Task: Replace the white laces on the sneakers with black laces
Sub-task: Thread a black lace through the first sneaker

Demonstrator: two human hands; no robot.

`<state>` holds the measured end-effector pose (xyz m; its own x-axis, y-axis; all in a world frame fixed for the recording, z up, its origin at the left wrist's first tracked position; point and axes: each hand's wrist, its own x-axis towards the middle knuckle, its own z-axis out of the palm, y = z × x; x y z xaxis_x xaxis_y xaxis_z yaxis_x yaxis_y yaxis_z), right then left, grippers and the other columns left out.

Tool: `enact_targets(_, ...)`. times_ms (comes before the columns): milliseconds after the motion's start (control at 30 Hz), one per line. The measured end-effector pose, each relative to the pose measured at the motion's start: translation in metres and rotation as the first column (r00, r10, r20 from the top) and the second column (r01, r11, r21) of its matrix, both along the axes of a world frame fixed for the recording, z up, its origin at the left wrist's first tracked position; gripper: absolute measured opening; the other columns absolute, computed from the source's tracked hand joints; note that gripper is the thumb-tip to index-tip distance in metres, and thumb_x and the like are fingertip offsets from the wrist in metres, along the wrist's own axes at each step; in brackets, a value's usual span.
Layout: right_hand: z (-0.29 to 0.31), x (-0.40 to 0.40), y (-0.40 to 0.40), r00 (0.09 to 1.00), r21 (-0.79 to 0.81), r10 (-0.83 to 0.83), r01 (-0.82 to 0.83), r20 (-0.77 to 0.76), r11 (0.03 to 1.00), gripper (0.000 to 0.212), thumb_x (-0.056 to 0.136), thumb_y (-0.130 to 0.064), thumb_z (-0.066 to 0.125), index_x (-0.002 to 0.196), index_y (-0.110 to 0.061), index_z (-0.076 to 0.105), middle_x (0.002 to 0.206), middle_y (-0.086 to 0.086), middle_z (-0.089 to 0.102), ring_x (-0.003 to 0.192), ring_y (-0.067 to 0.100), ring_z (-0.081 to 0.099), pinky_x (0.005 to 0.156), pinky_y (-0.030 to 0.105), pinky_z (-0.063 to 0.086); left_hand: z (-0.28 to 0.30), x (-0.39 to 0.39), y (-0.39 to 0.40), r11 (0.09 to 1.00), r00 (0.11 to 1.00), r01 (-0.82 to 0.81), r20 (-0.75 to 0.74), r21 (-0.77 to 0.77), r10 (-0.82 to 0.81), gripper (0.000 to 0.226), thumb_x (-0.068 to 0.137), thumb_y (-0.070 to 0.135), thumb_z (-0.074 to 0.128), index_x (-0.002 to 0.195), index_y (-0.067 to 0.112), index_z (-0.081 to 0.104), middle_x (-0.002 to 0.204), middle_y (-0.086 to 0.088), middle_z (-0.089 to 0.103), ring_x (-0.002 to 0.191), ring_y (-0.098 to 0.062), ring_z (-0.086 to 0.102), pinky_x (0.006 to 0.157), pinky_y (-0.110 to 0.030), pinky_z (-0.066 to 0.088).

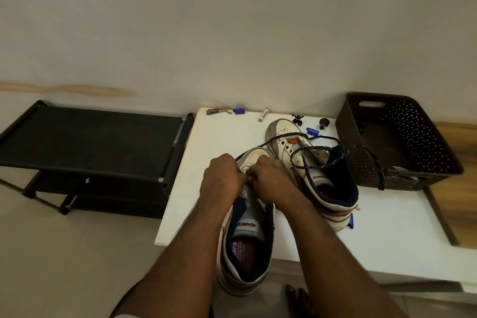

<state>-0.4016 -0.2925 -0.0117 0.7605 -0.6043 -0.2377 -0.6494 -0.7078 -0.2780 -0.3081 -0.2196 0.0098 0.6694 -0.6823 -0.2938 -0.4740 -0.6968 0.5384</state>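
White desk (211, 162) against a plain wall. Both hands, left (222, 178) and right (268, 180), pinch at the near sneaker's (245, 235) eyelets at the front edge; what they hold is hidden. Probably threading; next, pull the lace through. The far sneaker (309, 162) carries a loose black lace (307, 148).

Both hands, left (222, 179) and right (269, 179), meet in a curled grip over the near sneaker (245, 245) on the surface (387, 227); beyond the grip lies a black-laced sneaker (309, 162).

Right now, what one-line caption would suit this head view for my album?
Both hands, left and right, work at the near sneaker; black lace drapes the far sneaker.
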Motion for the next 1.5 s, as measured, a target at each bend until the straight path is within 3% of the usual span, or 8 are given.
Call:
enact_targets(367,0.073,-0.034,0.014,0.978,0.276,0.166,-0.194,0.122,0.941,0.021,0.095,-0.026,0.053,0.078,-0.038,0.055,0.157,-0.022,0.014,0.148,0.017,-0.003,0.114,0.057,0.006,0.001,0.028,0.001,0.985,0.990,-0.119,-0.095,-0.127,0.107,0.017,0.082,0.016,0.070,0.072,0.002,0.071,0.067,-0.010,0.065,0.062,-0.021,0.061,0.055,-0.025,0.042)
enact_targets(633,0.109,-0.073,0.038,0.937,0.656,0.253,-0.349,0.241,0.669,0.011,0.091,-0.019,0.062,0.084,-0.027,0.065,0.142,-0.029,0.040,0.123,-0.026,0.024,0.097,0.005,0.021,-0.001,0.033,0.001,0.957,0.979,-0.202,-0.082,-0.207,0.189,0.018,0.080,0.013,0.071,0.069,0.000,0.071,0.060,-0.009,0.062,0.063,-0.026,0.063,0.060,-0.030,0.049)
enact_targets(833,0.096,-0.071,0.032,0.930,0.635,-0.021,-0.234,0.366,0.736,0.006,0.083,-0.024,0.071,0.089,-0.025,0.073,0.130,-0.019,0.056,0.120,-0.005,0.048,0.099,0.023,0.039,-0.001,0.038,0.002,0.962,0.986,-0.150,-0.103,-0.228,0.130,0.013,0.082,0.010,0.069,0.071,0.016,0.072,0.076,-0.006,0.071,0.069,-0.022,0.066,0.073,-0.041,0.060)
enact_targets(967,0.094,-0.081,0.008,0.702,0.514,-0.395,0.047,0.593,0.857,0.011,0.085,-0.011,0.069,0.087,-0.021,0.071,0.104,-0.007,0.068,0.090,-0.001,0.062,0.080,0.017,0.051,0.008,0.038,0.000,0.864,0.992,-0.119,-0.013,-0.490,0.129,0.010,0.086,0.014,0.064,0.085,0.016,0.074,0.082,0.001,0.071,0.076,-0.018,0.067,0.074,-0.043,0.059)
enact_targets(1167,0.073,-0.118,-0.034,0.920,-0.043,-0.378,0.384,0.103,0.922,0.042,0.086,-0.026,0.068,0.126,-0.036,0.059,0.151,-0.008,0.032,0.137,0.026,0.022,0.111,0.050,0.020,0.036,0.005,-0.005,0.723,0.981,-0.124,-0.196,-0.679,-0.016,0.009,0.085,0.007,0.068,0.085,0.014,0.073,0.075,0.000,0.066,0.063,-0.001,0.062,0.057,-0.018,0.052)
enact_targets(1267,0.068,-0.114,-0.032,0.888,-0.129,-0.370,0.415,0.275,0.901,0.022,0.085,-0.036,0.068,0.107,-0.035,0.071,0.151,-0.014,0.033,0.140,0.020,0.016,0.107,0.042,0.012,0.038,-0.003,-0.006,0.729,0.940,-0.136,-0.319,-0.670,-0.118,0.010,0.085,0.009,0.069,0.082,0.016,0.075,0.069,-0.008,0.065,0.064,-0.017,0.063,0.061,-0.040,0.061)
enact_targets(1433,0.086,-0.087,-0.012,0.571,0.181,-0.365,0.353,0.735,0.918,0.016,0.085,-0.028,0.070,0.097,-0.019,0.076,0.083,-0.016,0.068,0.079,-0.004,0.062,0.079,0.022,0.046,0.060,-0.014,-0.002,0.833,0.877,-0.027,-0.413,-0.553,-0.246,0.054,0.094,0.055,0.047,0.077,0.012,0.075,0.058,-0.008,0.065,0.044,-0.016,0.044,0.044,-0.021,0.039)
enact_targets(1500,0.089,-0.073,0.002,0.602,0.208,-0.309,0.233,0.737,0.950,0.012,0.086,-0.023,0.070,0.095,-0.018,0.076,0.072,-0.019,0.065,0.069,-0.001,0.062,0.069,0.018,0.049,0.064,-0.016,-0.003,0.917,0.807,0.067,-0.519,-0.394,-0.282,0.082,0.086,0.074,0.020,0.082,0.013,0.075,0.070,-0.010,0.071,0.044,-0.013,0.040,0.042,-0.019,0.030)
